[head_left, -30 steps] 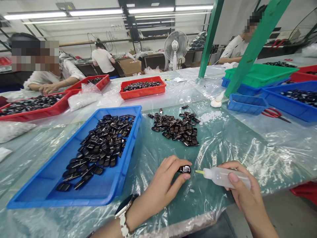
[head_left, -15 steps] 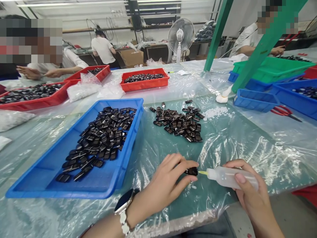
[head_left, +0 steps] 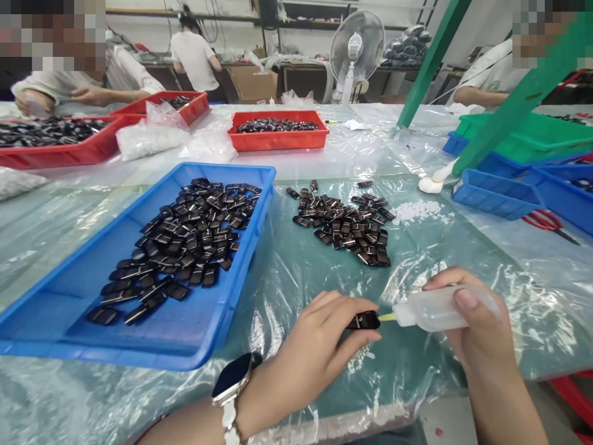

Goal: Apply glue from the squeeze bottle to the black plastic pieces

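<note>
The left hand is grasping a small black part, pinching it between thumb and fingertips just above the sheet. A watch is sitting on that wrist. The right hand is gripping a translucent bottle, holding it near level, thumb on top and fingers wrapped behind. The bottle's yellowish nozzle is pointing left and meeting the part's right end; whether it is truly touching is too fine to call. The part is thus sitting between the two hands, at the left hand's fingertips. A few white specks are lying on the sheet just under those fingertips. Ahead of both hands, a loose pile of like black parts is lying on the sheet, with a scatter of white pellets just to its right. Left of the left hand, near it, a blue tray is holding many more such parts, heaped toward its far end. Far ahead of the right hand, scissors are lying beside blue bins. Well beyond the pile, a red tray of dark parts is standing. A person is working at far left, and another is sitting at far right.
</note>
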A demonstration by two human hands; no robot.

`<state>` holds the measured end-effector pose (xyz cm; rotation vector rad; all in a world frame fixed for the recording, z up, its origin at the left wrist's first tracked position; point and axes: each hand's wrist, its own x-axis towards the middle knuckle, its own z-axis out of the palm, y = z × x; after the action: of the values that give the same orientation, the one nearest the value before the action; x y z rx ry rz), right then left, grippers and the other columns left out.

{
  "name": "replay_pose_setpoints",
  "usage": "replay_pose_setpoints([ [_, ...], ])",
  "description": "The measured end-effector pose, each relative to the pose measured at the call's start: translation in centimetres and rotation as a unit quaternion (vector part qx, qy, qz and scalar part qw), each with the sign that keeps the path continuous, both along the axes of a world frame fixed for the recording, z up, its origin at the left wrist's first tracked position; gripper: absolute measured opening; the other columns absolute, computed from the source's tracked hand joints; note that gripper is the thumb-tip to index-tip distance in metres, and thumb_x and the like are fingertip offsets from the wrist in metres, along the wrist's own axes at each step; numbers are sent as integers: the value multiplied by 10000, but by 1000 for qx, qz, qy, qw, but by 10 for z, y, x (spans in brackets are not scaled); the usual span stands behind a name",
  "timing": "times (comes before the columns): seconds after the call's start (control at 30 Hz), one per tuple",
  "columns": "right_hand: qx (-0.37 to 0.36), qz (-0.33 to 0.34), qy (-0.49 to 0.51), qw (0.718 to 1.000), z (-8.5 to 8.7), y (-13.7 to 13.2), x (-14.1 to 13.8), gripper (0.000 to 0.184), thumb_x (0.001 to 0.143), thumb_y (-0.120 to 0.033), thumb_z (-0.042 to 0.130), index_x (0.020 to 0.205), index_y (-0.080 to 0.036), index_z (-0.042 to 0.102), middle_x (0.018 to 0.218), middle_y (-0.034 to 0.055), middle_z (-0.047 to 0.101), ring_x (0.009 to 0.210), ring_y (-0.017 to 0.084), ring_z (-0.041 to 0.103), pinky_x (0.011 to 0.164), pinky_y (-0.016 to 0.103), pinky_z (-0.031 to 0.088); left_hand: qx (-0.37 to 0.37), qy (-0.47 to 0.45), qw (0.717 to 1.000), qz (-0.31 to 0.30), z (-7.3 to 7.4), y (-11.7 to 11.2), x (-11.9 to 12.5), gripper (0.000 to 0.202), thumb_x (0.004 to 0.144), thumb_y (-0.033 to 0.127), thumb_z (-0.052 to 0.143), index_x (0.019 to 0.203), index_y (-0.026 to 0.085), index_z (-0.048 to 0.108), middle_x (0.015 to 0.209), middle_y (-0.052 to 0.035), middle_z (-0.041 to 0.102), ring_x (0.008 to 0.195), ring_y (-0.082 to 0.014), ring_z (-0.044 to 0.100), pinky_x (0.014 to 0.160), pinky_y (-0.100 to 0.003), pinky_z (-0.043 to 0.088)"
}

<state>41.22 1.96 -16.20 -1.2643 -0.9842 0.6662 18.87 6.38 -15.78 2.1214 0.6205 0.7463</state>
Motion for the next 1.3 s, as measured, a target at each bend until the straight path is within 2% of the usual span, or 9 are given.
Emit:
replay_pose_setpoints([
  [0.23, -1, 25, -26, 999, 0, 9, 3, 318, 772, -535, 718, 668, -236, 744, 548, 41, 615, 410, 156, 540, 343, 223, 370, -8, 3, 1000, 1, 0, 1, -2, 210, 1036, 290, 540, 1201, 167, 579, 1012, -54, 677, 905, -201, 617, 814, -328, 503],
  [0.63, -5, 49, -47, 998, -3, 6, 9, 333, 814, -539, 694, 709, -227, 744, 557, 42, 608, 411, 156, 531, 335, 233, 352, -26, -3, 1000, 2, -6, 2, 0, 191, 1029, 296, 561, 1186, 189, 577, 1027, -39, 685, 919, -192, 623, 807, -314, 506],
  [0.83, -11, 47, -52, 997, -3, 5, 8, 352, 818, -564, 688, 723, -229, 741, 576, 47, 606, 438, 157, 521, 362, 244, 338, -36, 7, 999, 0, -5, 2, 1, 181, 1026, 289, 567, 1181, 197, 581, 1026, -35, 684, 930, -191, 622, 832, -322, 509],
  [1.17, -9, 48, -54, 997, -4, 6, 9, 361, 796, -571, 694, 717, -223, 750, 566, 48, 607, 421, 162, 520, 351, 243, 323, -41, 5, 999, 1, -8, 1, -1, 174, 1026, 297, 576, 1192, 245, 565, 1041, -7, 693, 915, -183, 636, 762, -304, 495],
  [1.3, -12, 47, -57, 997, -5, 4, 9, 338, 809, -556, 687, 739, -231, 743, 586, 41, 615, 443, 159, 521, 373, 245, 331, -48, 2, 999, 2, -9, 3, 1, 158, 1028, 288, 578, 1182, 256, 570, 1065, 8, 706, 928, -174, 661, 776, -297, 495],
])
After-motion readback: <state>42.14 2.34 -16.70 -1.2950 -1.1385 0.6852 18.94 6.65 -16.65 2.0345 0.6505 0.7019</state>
